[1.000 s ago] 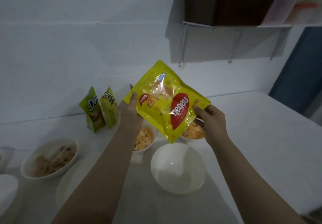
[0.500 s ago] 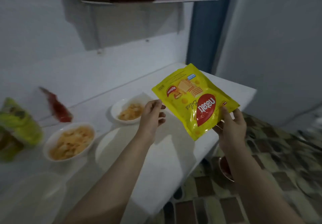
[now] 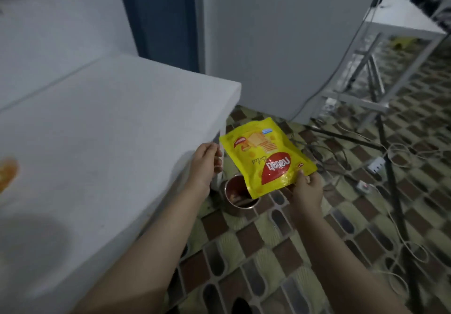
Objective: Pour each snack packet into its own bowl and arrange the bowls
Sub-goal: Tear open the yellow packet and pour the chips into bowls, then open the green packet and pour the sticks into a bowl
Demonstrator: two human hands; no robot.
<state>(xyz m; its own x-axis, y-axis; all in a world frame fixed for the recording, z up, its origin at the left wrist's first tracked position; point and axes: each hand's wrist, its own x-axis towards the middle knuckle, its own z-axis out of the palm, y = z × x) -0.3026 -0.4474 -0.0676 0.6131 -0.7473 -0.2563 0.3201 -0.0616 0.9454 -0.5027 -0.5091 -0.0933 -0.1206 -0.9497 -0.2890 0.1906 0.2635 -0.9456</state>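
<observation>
The right hand (image 3: 308,189) pinched one corner of a flat, glossy yellow snack packet (image 3: 267,156), fingers clamped on it, holding it past the white desk (image 3: 102,128) edge, over a round metal bin (image 3: 238,197) on the patterned floor. The left hand (image 3: 206,163), just beside the packet, hung with fingers relaxed and apart, holding nothing. The packet looked emptied; dropping it well probably meant centring it over the bin before letting go. Its red oval read "nabati", upside down; smaller writing was illegible.
</observation>
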